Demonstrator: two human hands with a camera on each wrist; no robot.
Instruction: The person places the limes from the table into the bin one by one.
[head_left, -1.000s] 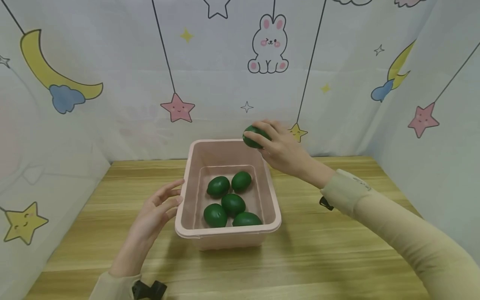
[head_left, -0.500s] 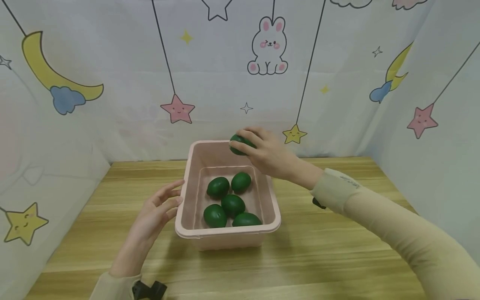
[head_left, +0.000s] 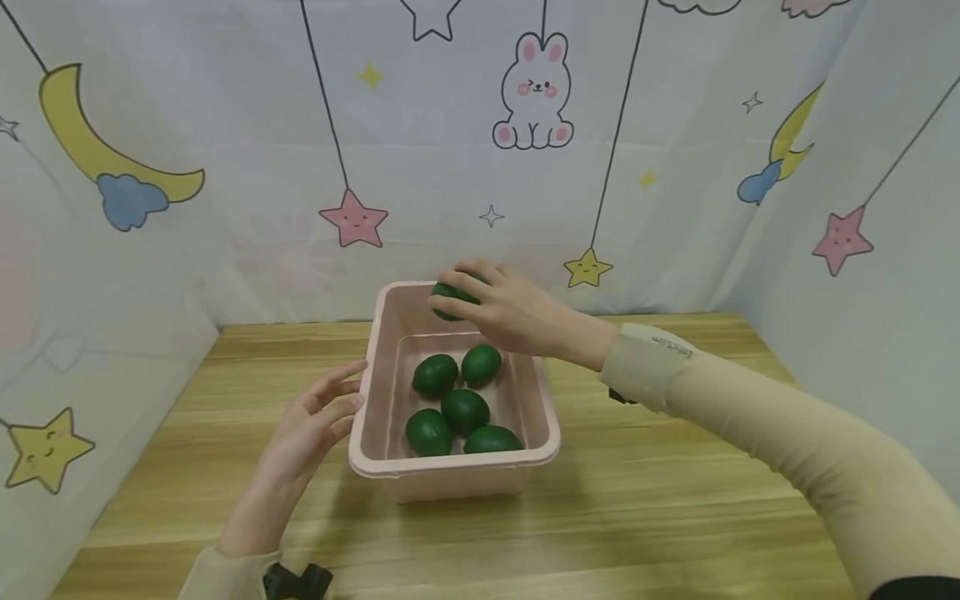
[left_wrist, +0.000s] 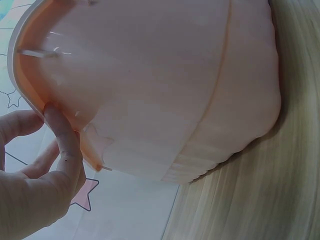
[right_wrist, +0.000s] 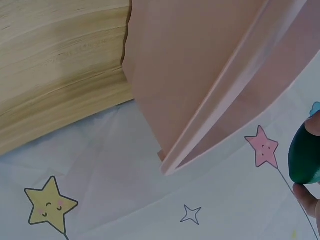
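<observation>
In the head view a pink plastic bin (head_left: 450, 482) holds several smooth, dark green oval fruits (head_left: 465, 412). Over its far end my right hand (head_left: 510, 310) grips another green fruit (head_left: 446, 302) from above, its fingers spread round it and hiding much of its surface. The right wrist view catches this held fruit (right_wrist: 306, 155) at its right edge, with fingertips against it. My left hand (head_left: 315, 417) touches the bin's left side with thumb and fingertips right at the rim. In the left wrist view, the left fingers (left_wrist: 64, 135) rest against the outside under the lip.
The bin stands on a wood-grain table (head_left: 660, 500). A white curtain (head_left: 420, 125) printed with stars, moons and a rabbit encloses the back and both sides. Dark wrist straps (head_left: 298, 581) show at the sleeves.
My right hand has moved left and slightly down with the fruit, from beyond the bin's far right corner to over its far end. The left hand and the other fruits stay put.
</observation>
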